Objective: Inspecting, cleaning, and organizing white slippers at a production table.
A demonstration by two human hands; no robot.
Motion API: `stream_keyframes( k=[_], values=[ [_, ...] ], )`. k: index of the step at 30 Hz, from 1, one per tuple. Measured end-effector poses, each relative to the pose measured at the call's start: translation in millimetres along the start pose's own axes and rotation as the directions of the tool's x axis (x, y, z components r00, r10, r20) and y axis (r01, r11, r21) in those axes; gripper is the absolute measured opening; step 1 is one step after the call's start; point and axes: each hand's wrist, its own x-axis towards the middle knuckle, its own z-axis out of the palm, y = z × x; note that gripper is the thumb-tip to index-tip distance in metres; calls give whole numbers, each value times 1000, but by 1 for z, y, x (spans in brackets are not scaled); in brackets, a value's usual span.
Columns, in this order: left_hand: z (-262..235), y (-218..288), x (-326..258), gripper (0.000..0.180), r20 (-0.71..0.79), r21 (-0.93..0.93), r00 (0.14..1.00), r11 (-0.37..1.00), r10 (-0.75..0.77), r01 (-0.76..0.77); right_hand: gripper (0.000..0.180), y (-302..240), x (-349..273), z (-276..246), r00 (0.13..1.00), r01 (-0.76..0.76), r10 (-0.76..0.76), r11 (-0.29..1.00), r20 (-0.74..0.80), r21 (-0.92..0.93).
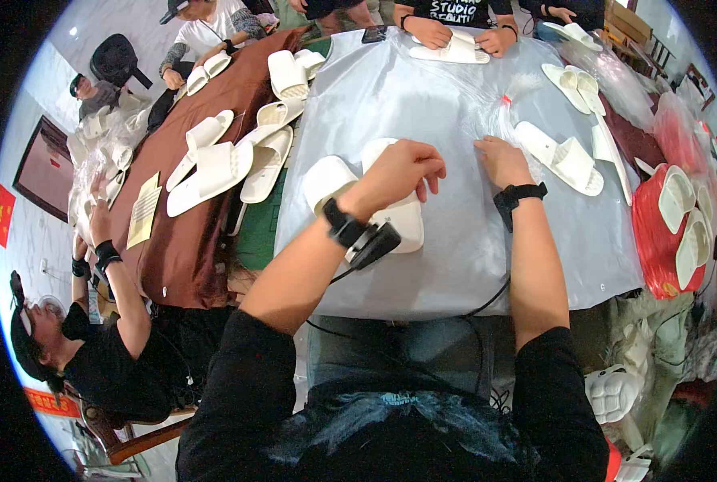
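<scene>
Your left hand (403, 170) was curled closed on top of the white slipper pair (350, 193) lying mid-bench on clear plastic sheet (455, 265), right hand (501, 159) pressed flat and open beside; you did well to pin the sheet taut.

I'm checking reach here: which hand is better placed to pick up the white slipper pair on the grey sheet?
Left. The left hand already rests on the white slipper pair, while the right hand lies apart on the clear plastic wrap, nearer another slipper pair.
</scene>
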Motion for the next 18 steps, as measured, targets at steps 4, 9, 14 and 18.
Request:
stream_keyframes(
  k=[4,9,14,18],
  values=[
    [-28,19,-66,20,-62,-85,998,996,-24,19,22,8,-2,1,999,-47,47,998,-6,32],
    [-50,5,-149,21,-259,-95,964,995,-65,42,32,2,2,-3,999,-24,22,998,44,60],
    [-37,-25,-207,22,-336,-182,928,978,-157,99,41,-51,-4,-33,974,141,-159,982,-160,-122],
    [-25,-18,-252,21,-327,-386,928,922,-177,39,38,-56,0,-26,991,133,-133,987,-2,-95]
  ],
)
